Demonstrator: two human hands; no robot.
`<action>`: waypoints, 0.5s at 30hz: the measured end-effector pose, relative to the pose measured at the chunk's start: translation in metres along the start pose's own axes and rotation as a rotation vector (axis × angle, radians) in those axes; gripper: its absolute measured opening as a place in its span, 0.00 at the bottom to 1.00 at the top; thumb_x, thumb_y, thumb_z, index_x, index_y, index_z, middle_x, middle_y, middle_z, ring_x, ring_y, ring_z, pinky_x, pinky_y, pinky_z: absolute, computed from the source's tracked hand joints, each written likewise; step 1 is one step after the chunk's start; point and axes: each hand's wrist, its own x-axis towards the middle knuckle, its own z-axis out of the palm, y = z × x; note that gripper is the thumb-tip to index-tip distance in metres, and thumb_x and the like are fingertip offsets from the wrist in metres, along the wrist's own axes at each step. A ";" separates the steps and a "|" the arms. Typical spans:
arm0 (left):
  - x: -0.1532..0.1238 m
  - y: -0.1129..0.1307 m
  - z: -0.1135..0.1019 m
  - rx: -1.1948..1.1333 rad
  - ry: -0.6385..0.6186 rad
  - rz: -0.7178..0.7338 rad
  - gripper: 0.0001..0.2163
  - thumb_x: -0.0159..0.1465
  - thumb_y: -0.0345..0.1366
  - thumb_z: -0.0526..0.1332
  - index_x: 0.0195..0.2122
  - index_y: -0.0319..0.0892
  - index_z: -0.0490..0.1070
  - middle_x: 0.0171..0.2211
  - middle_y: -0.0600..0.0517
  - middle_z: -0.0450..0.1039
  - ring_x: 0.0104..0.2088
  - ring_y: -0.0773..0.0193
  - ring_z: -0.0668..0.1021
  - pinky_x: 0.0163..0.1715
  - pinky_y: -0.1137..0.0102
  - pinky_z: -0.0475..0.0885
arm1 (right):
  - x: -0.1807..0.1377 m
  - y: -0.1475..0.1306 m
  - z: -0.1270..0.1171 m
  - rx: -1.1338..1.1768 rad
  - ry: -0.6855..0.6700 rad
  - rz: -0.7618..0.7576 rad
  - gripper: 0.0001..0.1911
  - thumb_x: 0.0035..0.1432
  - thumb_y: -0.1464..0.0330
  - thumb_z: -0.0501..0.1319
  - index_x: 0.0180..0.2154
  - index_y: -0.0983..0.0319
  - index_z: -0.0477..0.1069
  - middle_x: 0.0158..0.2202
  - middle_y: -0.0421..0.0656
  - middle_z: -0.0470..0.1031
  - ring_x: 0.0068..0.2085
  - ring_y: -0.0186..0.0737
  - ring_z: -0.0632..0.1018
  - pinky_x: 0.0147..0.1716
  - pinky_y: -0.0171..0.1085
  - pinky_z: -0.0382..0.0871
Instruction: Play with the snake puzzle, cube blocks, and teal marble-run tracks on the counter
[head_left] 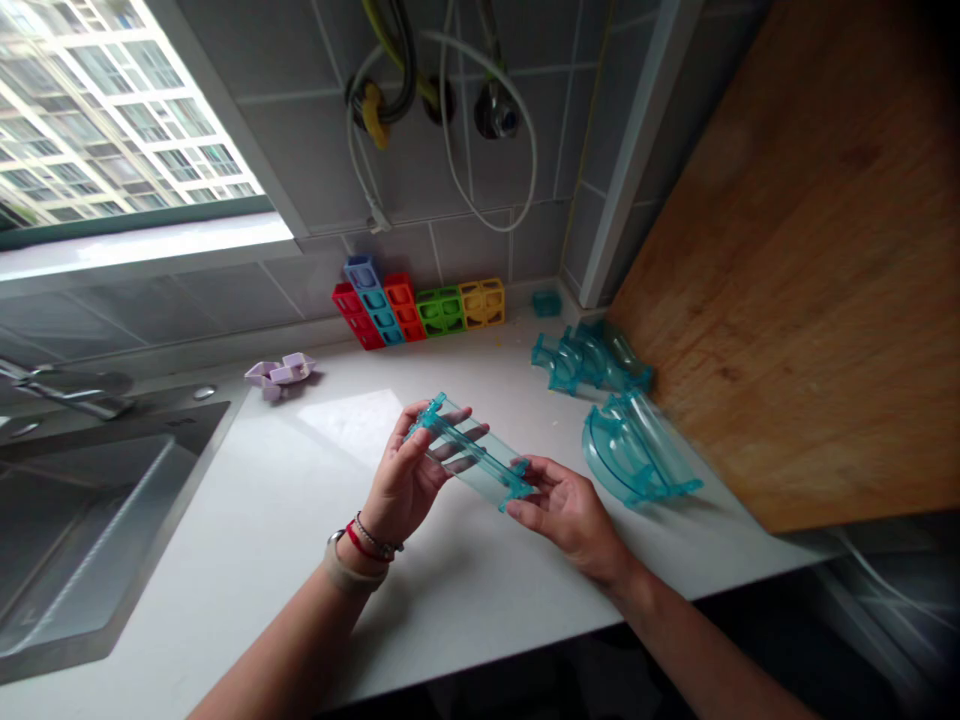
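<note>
A clear teal plastic track piece, long and straight with small connectors at its ends, is held tilted above the white counter. My left hand grips its upper left end, thumb in front and fingers showing through the clear plastic behind. The lower right end is pinched between the thumb and fingers of my right hand. To the right lies a teal curved piece beside a teal half-pipe piece. Smaller teal curved pieces are grouped behind them.
Colored plastic blocks stand against the tiled wall. Light purple pieces sit near the steel sink and faucet at left. A small teal block is in the back corner. A wooden board leans at right.
</note>
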 end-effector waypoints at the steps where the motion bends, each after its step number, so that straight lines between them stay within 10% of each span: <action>1: 0.000 0.000 0.000 -0.008 -0.003 0.001 0.16 0.68 0.44 0.65 0.53 0.51 0.63 0.55 0.47 0.78 0.56 0.42 0.80 0.55 0.47 0.74 | 0.001 0.000 -0.001 0.007 -0.011 0.008 0.27 0.51 0.63 0.77 0.51 0.60 0.74 0.47 0.46 0.79 0.42 0.40 0.80 0.45 0.39 0.75; 15: 0.000 0.004 -0.002 -0.068 -0.051 0.008 0.14 0.67 0.43 0.64 0.52 0.50 0.68 0.54 0.47 0.78 0.62 0.39 0.74 0.59 0.42 0.69 | -0.006 -0.009 0.003 -0.145 -0.050 -0.015 0.21 0.54 0.60 0.74 0.47 0.61 0.76 0.43 0.43 0.77 0.36 0.37 0.77 0.37 0.36 0.72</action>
